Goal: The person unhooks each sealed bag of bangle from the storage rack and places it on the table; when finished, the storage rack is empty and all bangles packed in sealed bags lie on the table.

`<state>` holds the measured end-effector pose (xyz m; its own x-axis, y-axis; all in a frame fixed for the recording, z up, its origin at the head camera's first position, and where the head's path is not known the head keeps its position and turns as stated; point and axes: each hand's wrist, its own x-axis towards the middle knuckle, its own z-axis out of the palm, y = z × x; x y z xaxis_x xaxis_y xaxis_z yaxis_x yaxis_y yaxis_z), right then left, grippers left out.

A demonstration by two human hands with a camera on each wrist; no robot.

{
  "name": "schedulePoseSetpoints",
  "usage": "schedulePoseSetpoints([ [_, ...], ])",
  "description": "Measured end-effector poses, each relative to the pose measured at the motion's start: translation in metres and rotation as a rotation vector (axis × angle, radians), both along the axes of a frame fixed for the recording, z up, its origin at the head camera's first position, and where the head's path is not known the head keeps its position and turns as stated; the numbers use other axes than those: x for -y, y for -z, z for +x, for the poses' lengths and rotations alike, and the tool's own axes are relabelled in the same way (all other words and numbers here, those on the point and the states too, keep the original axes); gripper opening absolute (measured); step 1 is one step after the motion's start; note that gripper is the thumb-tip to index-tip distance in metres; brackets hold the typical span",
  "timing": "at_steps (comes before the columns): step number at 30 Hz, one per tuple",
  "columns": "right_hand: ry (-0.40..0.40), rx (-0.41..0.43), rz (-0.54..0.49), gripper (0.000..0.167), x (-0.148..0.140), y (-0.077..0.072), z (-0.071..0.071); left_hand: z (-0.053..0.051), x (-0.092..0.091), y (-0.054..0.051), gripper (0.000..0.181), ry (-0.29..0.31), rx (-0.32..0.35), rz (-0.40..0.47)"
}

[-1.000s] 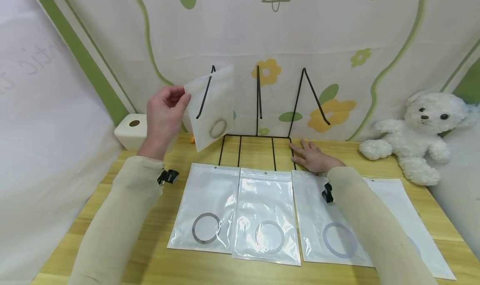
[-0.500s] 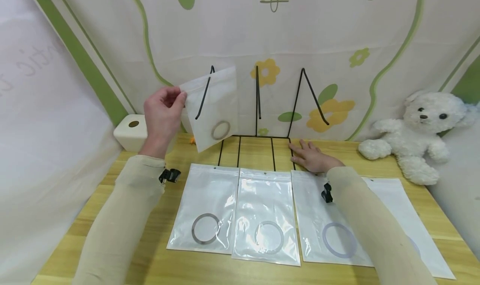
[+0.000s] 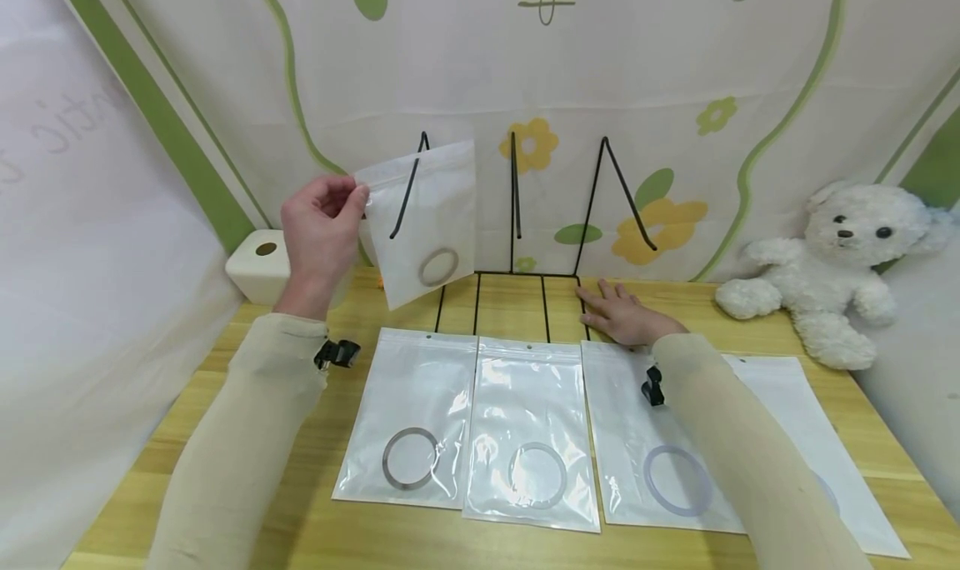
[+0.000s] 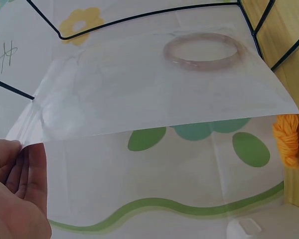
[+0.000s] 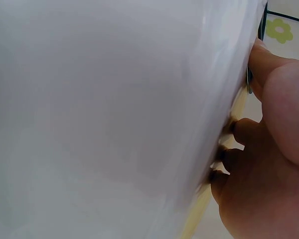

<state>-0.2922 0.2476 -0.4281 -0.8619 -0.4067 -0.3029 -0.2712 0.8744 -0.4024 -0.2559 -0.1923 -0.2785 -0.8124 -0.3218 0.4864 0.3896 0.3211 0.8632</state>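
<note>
My left hand (image 3: 318, 228) pinches the upper left corner of a white zip bag (image 3: 435, 212) with a pale pinkish bangle (image 4: 204, 64) inside. The bag hangs tilted at the left prong (image 3: 405, 199) of a black wire display rack (image 3: 512, 272); the prong seems to pass through near its top edge, its lower length showing in front. My right hand (image 3: 618, 313) rests with spread fingers on the right side of the rack's base. On the table lie several more zip bags with bangles: left (image 3: 412, 387), middle (image 3: 531, 412), and two partly under my right sleeve.
The rack's middle prong (image 3: 515, 195) and right prong (image 3: 630, 195) hold nothing. A white tissue box (image 3: 255, 274) stands behind my left wrist; a white plush bear (image 3: 832, 262) sits at the right. Orange yarn (image 4: 287, 142) lies behind the bag. A patterned curtain backs the wooden table.
The left hand has shifted slightly left and down with the bag's corner, and the bag has turned to face me more. The right hand stays on the rack.
</note>
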Motion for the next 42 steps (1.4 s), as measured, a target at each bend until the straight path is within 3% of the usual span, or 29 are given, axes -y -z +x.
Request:
schedulePoseSetpoints([
  [20, 0.001, -0.001, -0.001, 0.067, -0.001, 0.000, -0.001, 0.016, 0.009, 0.003, 0.017, 0.032, 0.022, 0.026],
  [34, -0.009, -0.012, -0.012, 0.067, -0.001, 0.004, -0.002, 0.027, 0.016, 0.007, 0.005, 0.062, -0.053, 0.084],
  [42, -0.006, -0.009, -0.014, 0.068, -0.001, 0.003, -0.001, 0.036, 0.019, 0.008, 0.009, 0.076, -0.060, 0.100],
])
